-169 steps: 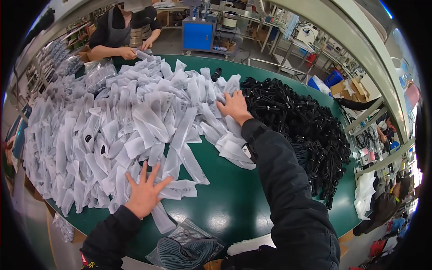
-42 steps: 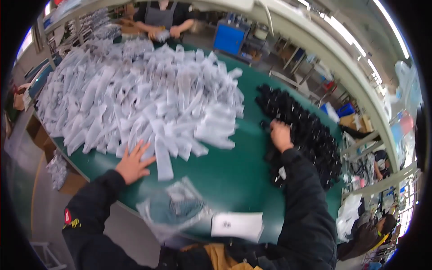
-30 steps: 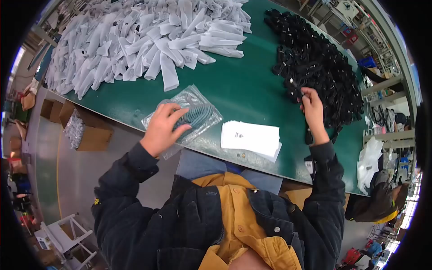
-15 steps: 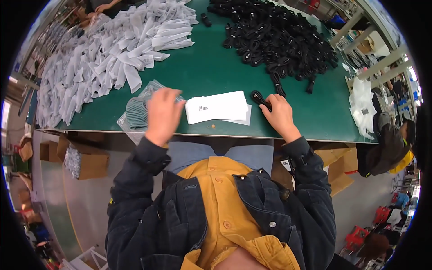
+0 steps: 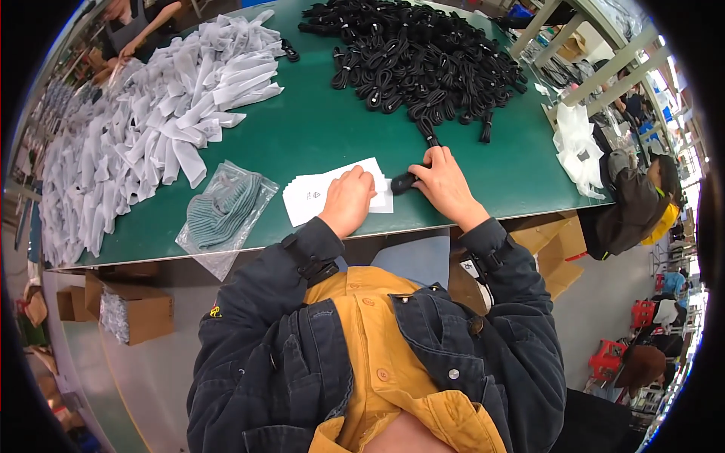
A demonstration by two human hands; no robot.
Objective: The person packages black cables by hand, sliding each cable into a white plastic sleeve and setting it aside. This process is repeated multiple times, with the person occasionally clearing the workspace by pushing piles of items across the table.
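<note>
A fanned stack of white paper slips (image 5: 306, 198) lies near the front edge of the green table. My left hand (image 5: 350, 201) is over its right part, fingers bent together and closed on a slip at the stack's right side; the pinch itself is partly hidden. My right hand (image 5: 447, 185) grips a coiled black cable (image 5: 403, 183) between thumb and fingers, just right of the slips. Another black cable bundle (image 5: 427, 130) lies beyond that hand's fingertips. Left of the stack rests a grey-green ribbed knit item (image 5: 223, 208) in a clear plastic bag.
White-wrapped packets (image 5: 151, 113) are heaped at the left. Black coiled cables (image 5: 430, 60) form a pile at the far side. A crumpled white plastic bag (image 5: 578, 151) hangs at the right edge. Another person's arm (image 5: 147, 32) shows at the far left. Cardboard boxes (image 5: 147, 306) stand below.
My left hand has moved right, from beside the knit item onto the white slips. My right hand has brought the black cable left, close to the stack. The view has shifted slightly.
</note>
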